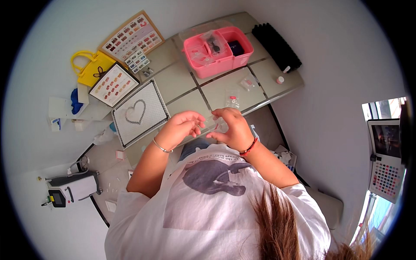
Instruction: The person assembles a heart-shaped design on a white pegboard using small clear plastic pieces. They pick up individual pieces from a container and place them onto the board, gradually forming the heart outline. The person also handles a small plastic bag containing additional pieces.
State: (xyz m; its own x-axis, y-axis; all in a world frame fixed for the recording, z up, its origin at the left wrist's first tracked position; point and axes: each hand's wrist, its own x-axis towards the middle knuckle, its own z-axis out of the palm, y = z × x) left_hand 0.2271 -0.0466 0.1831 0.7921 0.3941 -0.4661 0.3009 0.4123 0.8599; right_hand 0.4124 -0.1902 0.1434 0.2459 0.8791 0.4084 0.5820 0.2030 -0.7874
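My left hand (184, 126) hovers by the table's near edge, fingers loosely curled and apart, with nothing visible in it. Facing it, my right hand (234, 130) curves around a small clear plastic bag (221, 125), which shows between its thumb and fingers; the exact grip is partly hidden. Just beyond that hand, another clear bag (232, 100) with a small red label lies on the tiled-look table (177, 89). A third little clear bag (247, 82) rests farther back to the right.
A pink organizer box (216, 68) stands open at the back. To its right are a black bristly strip (276, 47) and a small white-lidded jar (280, 80). On the left lie a heart-patterned tray (152, 93), sample boards (114, 85) and a yellow handbag (93, 71).
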